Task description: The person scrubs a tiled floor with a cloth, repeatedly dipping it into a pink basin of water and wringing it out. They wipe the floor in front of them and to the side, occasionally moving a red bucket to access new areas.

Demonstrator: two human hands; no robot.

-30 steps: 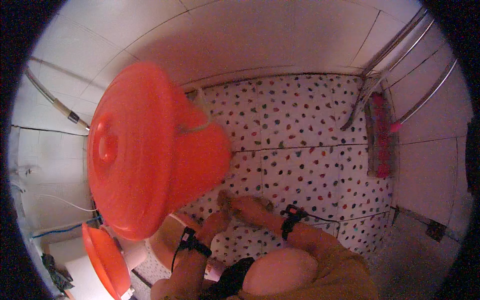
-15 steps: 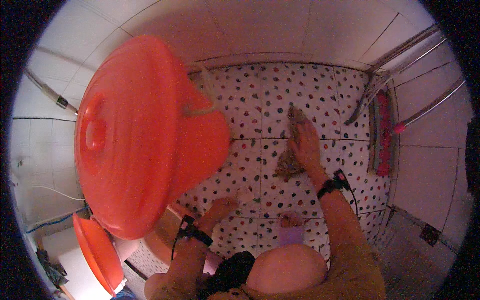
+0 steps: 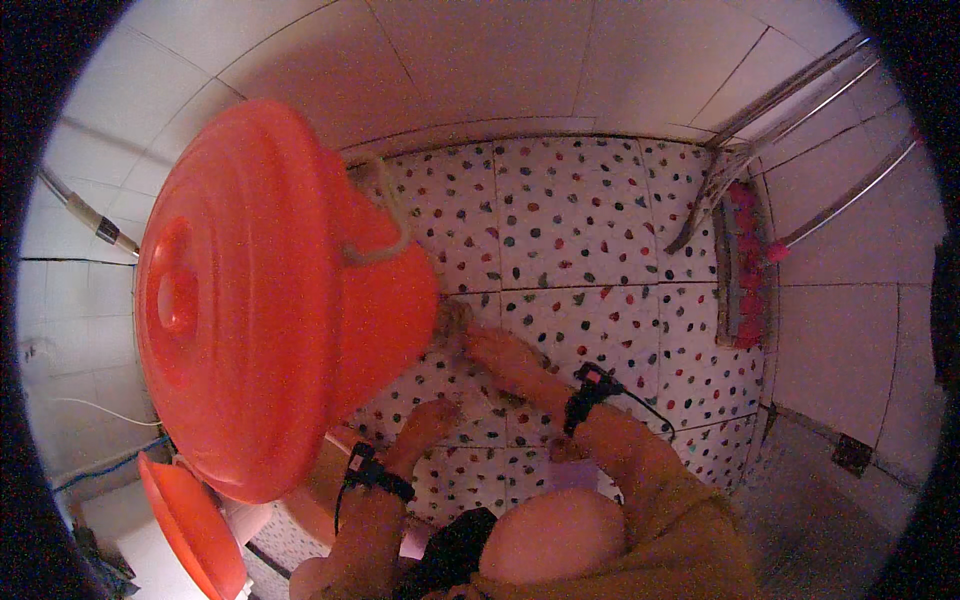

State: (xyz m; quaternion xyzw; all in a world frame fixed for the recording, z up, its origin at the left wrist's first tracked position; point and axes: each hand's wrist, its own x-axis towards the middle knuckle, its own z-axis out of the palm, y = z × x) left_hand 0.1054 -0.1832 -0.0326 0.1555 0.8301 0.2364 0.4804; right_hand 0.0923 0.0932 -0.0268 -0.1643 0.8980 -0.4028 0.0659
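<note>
My right hand [image 3: 505, 362] is low over the spotted floor, its fingers smeared by motion. It presses on a brown-grey rag [image 3: 455, 318], which lies against the foot of a large red lidded bucket [image 3: 390, 310]. Part of the rag is under the hand. My left hand [image 3: 428, 425] is down near the floor, nearer to me and just right of the bucket's lower side. Its fingers are too dim and blurred to make out. Dark straps with small devices sit on both wrists.
Metal legs [image 3: 800, 125] and a pink-and-grey strip [image 3: 740, 265] stand along the right wall. A second red basin [image 3: 190, 525] leans at the lower left. A pale rope-like handle [image 3: 395, 220] hangs from the bucket. The tiled floor [image 3: 570, 240] runs to the back wall.
My right hand has swept the rag left and nearer across the floor, from the middle to the bucket's foot. My left hand has stayed about where it was. The view has shifted slightly.
</note>
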